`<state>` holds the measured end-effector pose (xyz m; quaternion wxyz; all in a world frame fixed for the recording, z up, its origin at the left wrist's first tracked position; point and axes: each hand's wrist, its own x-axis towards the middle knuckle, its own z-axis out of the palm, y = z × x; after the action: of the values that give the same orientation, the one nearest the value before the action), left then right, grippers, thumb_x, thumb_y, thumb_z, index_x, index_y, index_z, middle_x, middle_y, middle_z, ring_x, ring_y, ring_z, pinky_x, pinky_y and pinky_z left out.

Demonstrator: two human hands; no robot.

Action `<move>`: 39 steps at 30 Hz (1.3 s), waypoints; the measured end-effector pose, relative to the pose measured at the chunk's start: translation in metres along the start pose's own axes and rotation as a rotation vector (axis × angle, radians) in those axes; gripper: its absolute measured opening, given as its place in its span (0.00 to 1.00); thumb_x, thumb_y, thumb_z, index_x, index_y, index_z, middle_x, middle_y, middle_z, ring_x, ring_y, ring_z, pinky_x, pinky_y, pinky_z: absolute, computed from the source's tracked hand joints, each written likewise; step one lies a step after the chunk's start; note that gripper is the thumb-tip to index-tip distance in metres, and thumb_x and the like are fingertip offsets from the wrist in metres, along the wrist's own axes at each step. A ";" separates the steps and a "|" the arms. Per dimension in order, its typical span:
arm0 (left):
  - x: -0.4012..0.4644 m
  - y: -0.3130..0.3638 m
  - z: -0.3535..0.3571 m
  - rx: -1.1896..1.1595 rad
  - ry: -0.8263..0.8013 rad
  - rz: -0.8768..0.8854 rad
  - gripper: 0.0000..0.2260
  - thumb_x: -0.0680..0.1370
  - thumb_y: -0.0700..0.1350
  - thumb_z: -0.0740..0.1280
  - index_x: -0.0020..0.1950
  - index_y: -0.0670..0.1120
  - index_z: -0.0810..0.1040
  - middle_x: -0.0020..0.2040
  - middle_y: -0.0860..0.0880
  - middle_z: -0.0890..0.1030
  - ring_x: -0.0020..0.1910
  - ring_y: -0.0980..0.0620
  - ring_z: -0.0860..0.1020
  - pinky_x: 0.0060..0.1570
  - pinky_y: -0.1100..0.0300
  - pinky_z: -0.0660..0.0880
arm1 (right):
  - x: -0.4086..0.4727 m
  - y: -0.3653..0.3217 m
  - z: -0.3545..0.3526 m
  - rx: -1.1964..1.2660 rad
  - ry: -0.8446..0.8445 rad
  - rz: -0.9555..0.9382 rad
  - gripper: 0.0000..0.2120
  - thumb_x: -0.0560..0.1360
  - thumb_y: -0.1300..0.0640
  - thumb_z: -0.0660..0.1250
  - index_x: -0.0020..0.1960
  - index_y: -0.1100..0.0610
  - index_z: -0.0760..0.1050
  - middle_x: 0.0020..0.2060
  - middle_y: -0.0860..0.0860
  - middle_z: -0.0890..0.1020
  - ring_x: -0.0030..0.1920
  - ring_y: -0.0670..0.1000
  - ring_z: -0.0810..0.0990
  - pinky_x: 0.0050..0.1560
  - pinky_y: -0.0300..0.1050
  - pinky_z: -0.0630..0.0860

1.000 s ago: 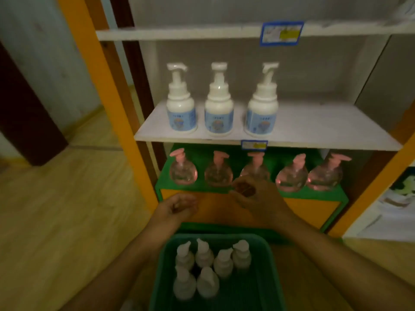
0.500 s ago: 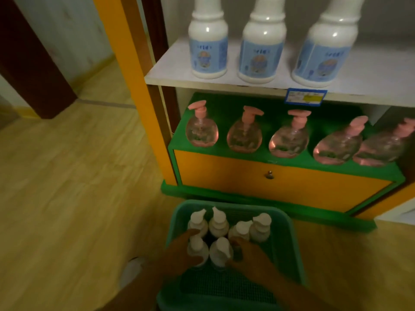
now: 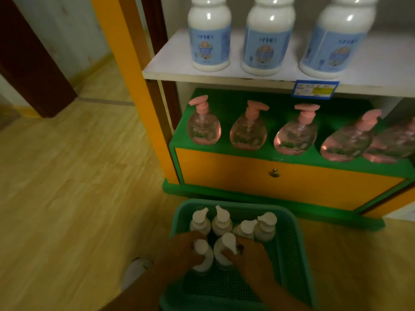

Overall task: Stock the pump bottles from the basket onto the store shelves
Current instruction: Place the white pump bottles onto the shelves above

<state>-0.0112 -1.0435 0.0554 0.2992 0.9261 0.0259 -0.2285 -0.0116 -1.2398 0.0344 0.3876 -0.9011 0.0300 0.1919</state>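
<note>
1. While six small white plastic pump bottles stand upright in the green plastic mesh basket (image 3: 289,239) at 6 o'clock, both hands are down among them.
2. The left hand (image 3: 182,250) curls its fingers round the near-left white pump bottle (image 3: 202,254), gripping it just under the pump head.
3. The right hand (image 3: 251,254) wraps its fingers and thumb round the near-right white pump bottle (image 3: 225,248), which stands touching the left one.
4. Behind these, toward 12 o'clock inside the basket, a row of four more white pump bottles (image 3: 221,222) stands packed side by side, free of either hand.
5. The basket sits on the pale wooden floor (image 3: 67,187), just in front of the green base of the shelf unit.
6. Directly beyond the basket, at 12 o'clock, an orange drawer front (image 3: 224,173) carries a small round metal knob (image 3: 274,173).
7. On the green lower shelf (image 3: 226,95) above the drawer, a row of clear round bottles of pink liquid with pink pumps (image 3: 204,125) runs from 12 toward 3 o'clock.
8. Higher up, the white shelf board (image 3: 170,61) holds three large white bottles with blue labels (image 3: 210,39), their tops cut off by the frame.
9. A blue and yellow price tag (image 3: 314,89) hangs on that board's front edge at 1 o'clock.
10. An orange upright post (image 3: 132,70) borders the unit toward 11 o'clock.
11. A white shoe (image 3: 135,271) shows on the floor at 7 o'clock.
</note>
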 end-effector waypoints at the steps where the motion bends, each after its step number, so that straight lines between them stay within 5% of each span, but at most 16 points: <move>1: -0.002 0.005 -0.006 0.002 0.003 0.017 0.18 0.71 0.52 0.69 0.60 0.59 0.72 0.48 0.59 0.77 0.45 0.61 0.74 0.47 0.67 0.69 | -0.003 -0.004 -0.008 0.000 -0.001 -0.016 0.13 0.69 0.42 0.71 0.51 0.45 0.78 0.46 0.43 0.83 0.46 0.42 0.79 0.48 0.38 0.77; 3: -0.007 0.020 -0.024 0.011 -0.009 0.050 0.18 0.70 0.53 0.70 0.59 0.59 0.72 0.41 0.61 0.75 0.42 0.63 0.74 0.46 0.67 0.72 | -0.010 -0.011 -0.028 -0.021 -0.002 -0.059 0.10 0.70 0.43 0.70 0.50 0.43 0.76 0.43 0.42 0.81 0.45 0.40 0.78 0.46 0.34 0.74; 8: -0.023 0.062 -0.077 -0.015 -0.033 0.193 0.14 0.68 0.50 0.73 0.52 0.58 0.77 0.48 0.63 0.77 0.47 0.65 0.77 0.50 0.66 0.75 | -0.033 -0.036 -0.091 -0.052 -0.007 -0.167 0.14 0.70 0.43 0.70 0.54 0.44 0.77 0.45 0.39 0.81 0.47 0.38 0.78 0.49 0.31 0.72; 14: -0.049 0.137 -0.134 -0.170 0.023 0.343 0.15 0.67 0.48 0.75 0.52 0.57 0.78 0.50 0.58 0.82 0.51 0.63 0.79 0.54 0.60 0.78 | -0.057 -0.076 -0.186 -0.027 0.063 -0.240 0.09 0.66 0.38 0.72 0.45 0.35 0.76 0.44 0.37 0.83 0.46 0.37 0.80 0.50 0.39 0.79; 19: -0.074 0.213 -0.175 -0.384 0.158 0.445 0.21 0.67 0.43 0.76 0.53 0.60 0.75 0.46 0.59 0.82 0.46 0.66 0.80 0.45 0.65 0.80 | -0.077 -0.108 -0.274 -0.018 0.261 -0.395 0.26 0.60 0.27 0.64 0.49 0.44 0.80 0.43 0.44 0.85 0.43 0.40 0.82 0.45 0.47 0.82; 23: -0.082 0.261 -0.193 -0.603 0.283 0.445 0.27 0.65 0.40 0.77 0.59 0.56 0.72 0.44 0.59 0.82 0.44 0.64 0.80 0.40 0.65 0.79 | -0.094 -0.133 -0.332 0.022 0.417 -0.474 0.24 0.60 0.29 0.65 0.49 0.42 0.80 0.43 0.46 0.85 0.44 0.42 0.83 0.45 0.48 0.82; 30: -0.084 0.310 -0.214 -0.919 0.345 0.530 0.15 0.68 0.34 0.73 0.51 0.48 0.79 0.37 0.56 0.86 0.40 0.61 0.83 0.31 0.72 0.76 | -0.092 -0.163 -0.410 0.181 0.633 -0.523 0.13 0.69 0.45 0.72 0.50 0.50 0.81 0.38 0.43 0.83 0.36 0.38 0.80 0.37 0.31 0.74; 39: -0.079 0.295 -0.213 -0.804 0.329 0.494 0.17 0.68 0.37 0.73 0.53 0.51 0.79 0.40 0.57 0.86 0.42 0.60 0.83 0.33 0.70 0.77 | -0.040 -0.164 -0.446 0.285 0.767 -0.406 0.19 0.67 0.48 0.75 0.55 0.54 0.81 0.41 0.48 0.83 0.44 0.48 0.81 0.52 0.52 0.80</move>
<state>0.0592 -1.1578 0.4027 0.6695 0.7398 -0.0613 0.0264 0.1281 -1.4457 0.4409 0.4984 -0.8324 0.0201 -0.2414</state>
